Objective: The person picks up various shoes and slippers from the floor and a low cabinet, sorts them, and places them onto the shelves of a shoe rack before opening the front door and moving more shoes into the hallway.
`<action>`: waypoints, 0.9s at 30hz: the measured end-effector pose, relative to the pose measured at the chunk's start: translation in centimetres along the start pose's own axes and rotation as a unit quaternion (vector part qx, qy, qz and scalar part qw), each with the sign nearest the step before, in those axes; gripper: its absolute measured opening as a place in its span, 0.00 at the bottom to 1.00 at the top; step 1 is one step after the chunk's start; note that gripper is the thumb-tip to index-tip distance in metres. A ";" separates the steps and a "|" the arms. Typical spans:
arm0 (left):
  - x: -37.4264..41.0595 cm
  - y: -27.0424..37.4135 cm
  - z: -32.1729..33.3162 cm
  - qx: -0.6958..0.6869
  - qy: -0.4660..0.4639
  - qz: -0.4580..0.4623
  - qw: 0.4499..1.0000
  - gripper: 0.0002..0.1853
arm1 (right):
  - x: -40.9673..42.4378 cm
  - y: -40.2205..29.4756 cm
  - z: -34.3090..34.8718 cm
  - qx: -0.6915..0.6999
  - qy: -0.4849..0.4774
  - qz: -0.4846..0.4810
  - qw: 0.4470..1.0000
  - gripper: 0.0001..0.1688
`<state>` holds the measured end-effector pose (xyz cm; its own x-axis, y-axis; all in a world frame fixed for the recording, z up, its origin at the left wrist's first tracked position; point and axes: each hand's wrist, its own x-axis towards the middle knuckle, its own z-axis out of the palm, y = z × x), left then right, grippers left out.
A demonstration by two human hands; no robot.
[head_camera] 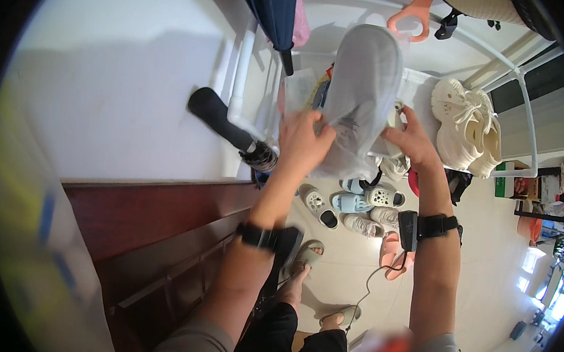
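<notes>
A shoe in a translucent whitish bag (362, 84) is in front of me, its sole facing up. My left hand (306, 139) is at the bag's lower left side, its thumb and fingers on the loose plastic; motion blurs it. On the right, my right hand (412, 138) has thumb and fingers around the edge of a pale shoe (393, 122), partly hidden behind the bag. A pair of cream lace-up shoes (469, 127) rests on the white rack shelf to the right of that hand.
White rack tubing (528, 111) borders the shelf. A folded dark umbrella (272, 15) hangs at upper left, near a black-handled brush (217, 119). Below, the floor holds clogs (321, 207), blue slippers (352, 203), sneakers (363, 225) and pink slippers (390, 250). A dark red wooden cabinet (163, 212) stands left.
</notes>
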<state>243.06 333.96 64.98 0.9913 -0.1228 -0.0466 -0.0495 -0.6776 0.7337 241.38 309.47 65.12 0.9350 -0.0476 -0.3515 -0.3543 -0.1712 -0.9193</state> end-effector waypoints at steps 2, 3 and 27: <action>2.6 -2.6 2.0 0.108 0.065 0.003 0.992 0.33 | 0.8 1.0 0.0 0.024 0.028 0.030 0.999 0.55; 3.8 -3.2 3.0 0.095 0.108 -0.018 0.989 0.35 | 1.3 1.0 0.0 0.035 0.044 0.041 0.998 0.55; -5.4 6.3 -0.8 -0.324 -0.195 0.025 0.925 0.40 | -8.1 2.4 5.6 0.324 -0.059 -0.144 0.933 0.44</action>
<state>237.47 330.93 70.39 0.8639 -0.4806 -0.1509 0.1158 -0.1021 0.9880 232.91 314.94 64.80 0.9982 0.0245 -0.0548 -0.0599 0.4723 -0.8794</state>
